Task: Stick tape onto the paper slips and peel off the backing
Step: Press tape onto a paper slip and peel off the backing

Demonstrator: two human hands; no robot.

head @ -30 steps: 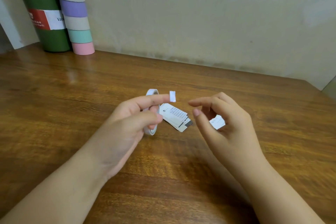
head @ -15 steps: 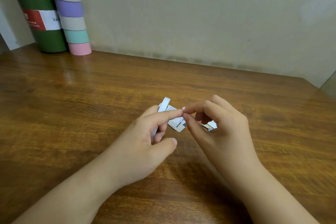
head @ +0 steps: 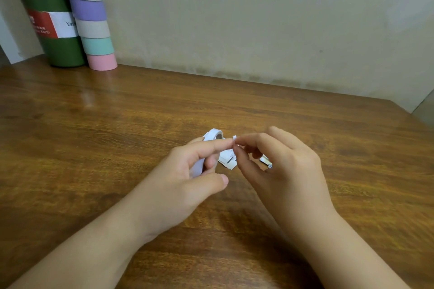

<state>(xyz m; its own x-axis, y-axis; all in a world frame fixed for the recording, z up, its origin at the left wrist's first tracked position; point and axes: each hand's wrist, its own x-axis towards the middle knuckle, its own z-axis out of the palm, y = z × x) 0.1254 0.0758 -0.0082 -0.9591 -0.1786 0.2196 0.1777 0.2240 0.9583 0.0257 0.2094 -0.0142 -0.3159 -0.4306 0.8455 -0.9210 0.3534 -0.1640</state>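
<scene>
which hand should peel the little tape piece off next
Right. The right hand already pinches the small tape piece at the left index fingertip, while the left hand is busy holding the tape roll.

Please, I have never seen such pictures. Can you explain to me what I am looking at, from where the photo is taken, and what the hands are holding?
No machine here: a person wears one camera on the head, looking forward and down, so both arms enter from the bottom. The left hand holds a white tape roll. Its forefinger meets the fingers of the right hand, and a small white tape piece sits between them. Under the hands, printed paper slips lie on the wooden table. At the back left stand a green bottle and a stack of pastel rolls against the wall.
</scene>
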